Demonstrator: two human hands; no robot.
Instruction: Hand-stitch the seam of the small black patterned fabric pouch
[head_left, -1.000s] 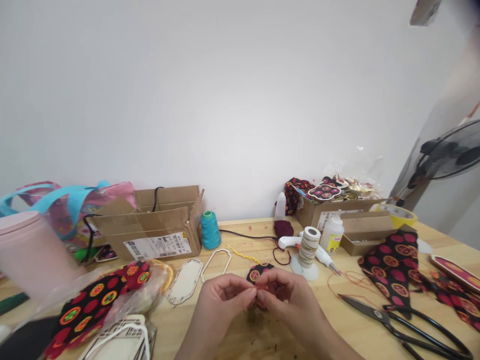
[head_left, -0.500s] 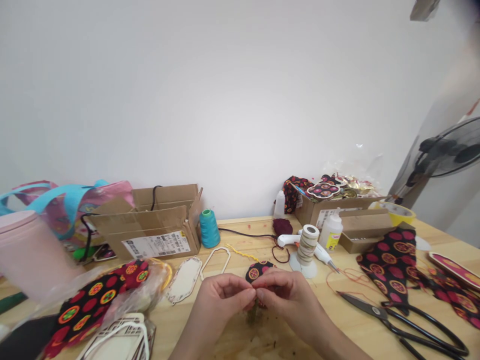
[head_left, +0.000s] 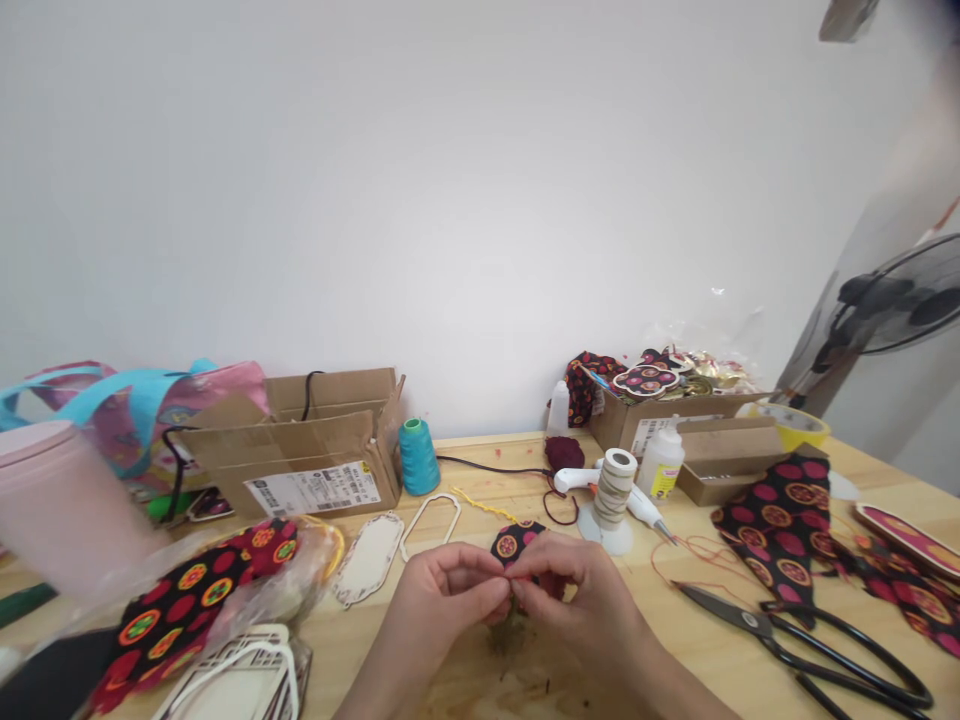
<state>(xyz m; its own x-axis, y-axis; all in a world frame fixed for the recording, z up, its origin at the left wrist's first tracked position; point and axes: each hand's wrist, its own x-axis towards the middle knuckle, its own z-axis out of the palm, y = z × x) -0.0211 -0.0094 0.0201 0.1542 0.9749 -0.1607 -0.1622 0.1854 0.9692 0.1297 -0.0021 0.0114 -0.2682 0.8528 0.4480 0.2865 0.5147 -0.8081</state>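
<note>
Low in the middle of the head view my left hand (head_left: 442, 595) and my right hand (head_left: 581, 595) meet over the wooden table (head_left: 480, 680), fingertips pinched together. Between them sits a small piece covered in black cloth with red and yellow circles (head_left: 514, 543). A dark red tuft or thread shows under my right fingers, too small to name. Both hands are closed on this piece.
Black scissors (head_left: 795, 645) lie at the right by patterned cloth (head_left: 780, 520). Behind my hands stand a ribbon spool (head_left: 616, 485), a glue gun (head_left: 581, 482), a glue bottle (head_left: 662, 463), a teal thread cone (head_left: 417, 457) and cardboard boxes (head_left: 300, 450). Wooden frames (head_left: 371, 558) and bagged cloth (head_left: 195, 595) lie left.
My hands stay pinched on the small piece; my right fingers have shifted slightly and the view has dropped a little. Nothing else on the table has moved.
</note>
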